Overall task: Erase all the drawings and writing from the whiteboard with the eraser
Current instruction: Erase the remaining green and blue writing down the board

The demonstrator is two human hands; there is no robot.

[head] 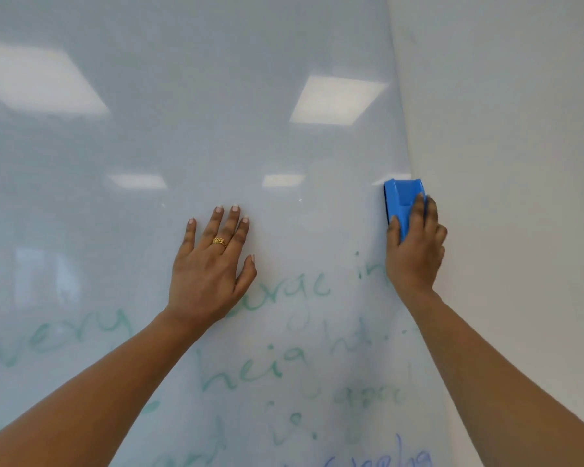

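The glossy whiteboard (182,129) fills most of the view. Its upper part bears no marks. Faint green writing (250,369) runs across the lower part, and some blue writing (385,458) sits at the bottom edge. My right hand (415,251) grips a blue eraser (402,200) and presses it on the board at its right edge, just above the green writing. My left hand (209,267) lies flat on the board with fingers spread, a gold ring on one finger, covering part of a green word.
A plain off-white wall (520,163) adjoins the board's right edge. Ceiling light reflections (338,99) show on the board's surface.
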